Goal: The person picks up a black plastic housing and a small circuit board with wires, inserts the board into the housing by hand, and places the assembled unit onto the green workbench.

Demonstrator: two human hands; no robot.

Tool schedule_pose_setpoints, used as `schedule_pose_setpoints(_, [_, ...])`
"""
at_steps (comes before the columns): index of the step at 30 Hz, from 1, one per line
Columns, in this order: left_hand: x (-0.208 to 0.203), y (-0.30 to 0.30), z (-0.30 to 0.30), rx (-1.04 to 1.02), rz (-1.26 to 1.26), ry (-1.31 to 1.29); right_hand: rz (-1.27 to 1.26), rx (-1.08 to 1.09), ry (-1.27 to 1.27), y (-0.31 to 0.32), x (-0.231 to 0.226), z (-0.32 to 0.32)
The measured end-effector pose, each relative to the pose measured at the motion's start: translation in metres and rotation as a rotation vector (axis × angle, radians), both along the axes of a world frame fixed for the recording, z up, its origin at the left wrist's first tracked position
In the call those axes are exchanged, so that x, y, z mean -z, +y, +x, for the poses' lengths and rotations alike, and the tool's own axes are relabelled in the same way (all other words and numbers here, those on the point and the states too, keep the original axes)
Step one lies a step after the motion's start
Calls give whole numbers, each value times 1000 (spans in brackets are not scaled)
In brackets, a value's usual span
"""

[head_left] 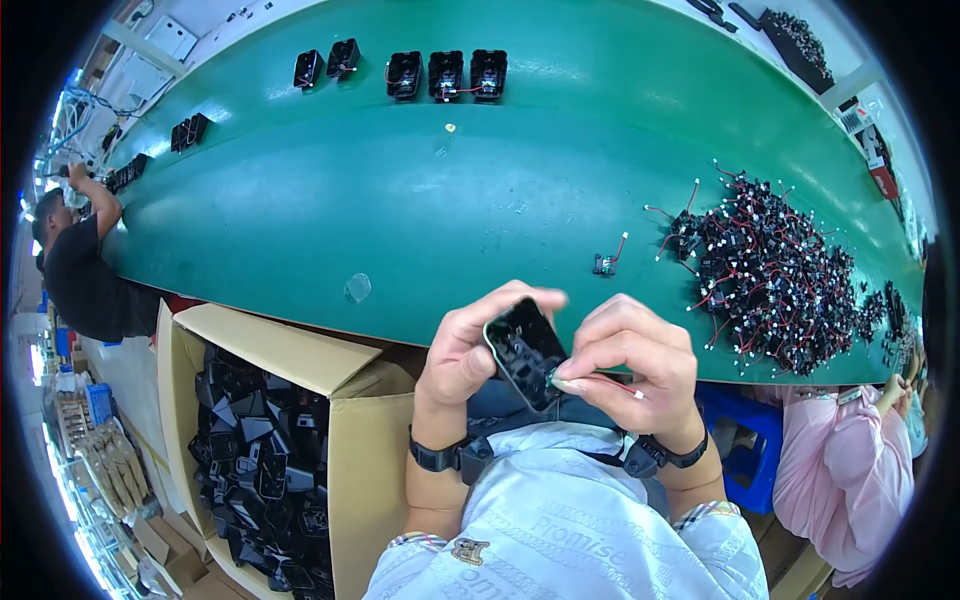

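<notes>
Close to my body, at the table's near edge, my left hand (470, 345) grips a black plastic housing (525, 350), tilted with its open hollow side showing. My right hand (635, 360) pinches a small part with red wires and a white connector (638, 394) at the housing's lower right edge. The part itself is mostly hidden by my fingers. Beyond my right hand, a single small black part with a red wire (605, 264) lies on the green table (400, 200). A large heap of such wired parts (770, 280) is piled to the right.
Several black housings (446, 76) stand along the far side, more at the far left. An open cardboard box (370, 480) full of black housings is at my left. A person in black (85, 260) works at the left end; someone in pink (840, 470) sits at right beside a blue stool (745, 450).
</notes>
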State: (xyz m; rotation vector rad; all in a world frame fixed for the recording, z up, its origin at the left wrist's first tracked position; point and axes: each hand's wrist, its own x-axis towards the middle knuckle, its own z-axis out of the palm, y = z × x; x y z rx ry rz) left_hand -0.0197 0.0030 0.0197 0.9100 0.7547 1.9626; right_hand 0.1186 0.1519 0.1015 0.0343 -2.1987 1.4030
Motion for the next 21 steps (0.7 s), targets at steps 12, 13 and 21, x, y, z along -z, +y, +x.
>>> schedule_pose_setpoints(12, [-15,5,21,-127,-162,-56,188,141,-91,-15,-10,7])
schedule_pose_setpoints(13, [-15,6,21,-120,-163,-56,187,148,-92,-16,-9,7])
schedule_pose_setpoints(21, [-20,8,24,-175,-190,-19,307,207,-33,-14,-6,6])
